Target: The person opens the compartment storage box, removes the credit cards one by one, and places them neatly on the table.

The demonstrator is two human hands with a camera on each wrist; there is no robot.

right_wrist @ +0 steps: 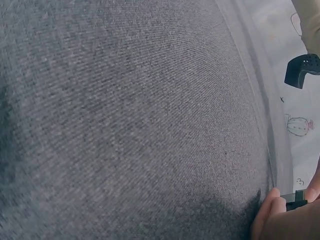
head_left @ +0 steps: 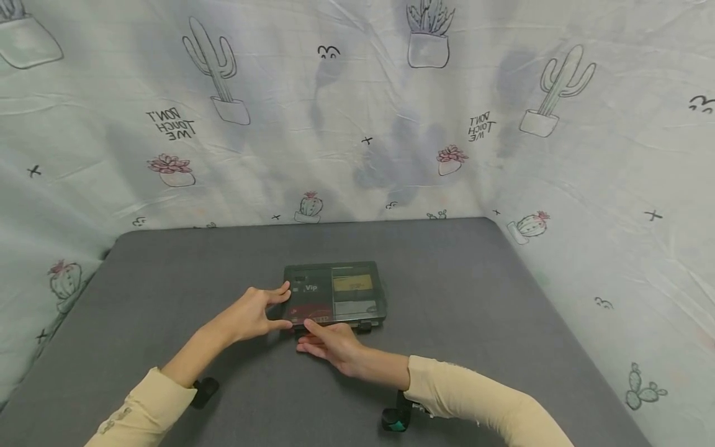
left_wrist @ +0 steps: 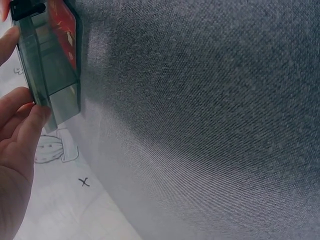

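A flat, see-through dark plastic storage case (head_left: 357, 304) with black latches sits on the grey surface, its lid down. Inside show a card printed "Vip", a red patch and a yellow piece. My left hand (head_left: 252, 318) grips the case's left end, fingers at the side and thumb by the front left corner. At the front edge, my right hand (head_left: 337, 349) pinches the case near its left latch, thumb above and fingers below. The left wrist view shows the case (left_wrist: 55, 75) tilted up off the surface, with a black latch (left_wrist: 29, 11) near a fingertip.
A grey cloth-covered table (head_left: 447, 279) spreads around the case. Behind and beside it hangs a pale curtain (head_left: 363, 93) printed with cacti. Black wrist cameras (head_left: 395, 418) are strapped below both cream sleeves (head_left: 463, 388).
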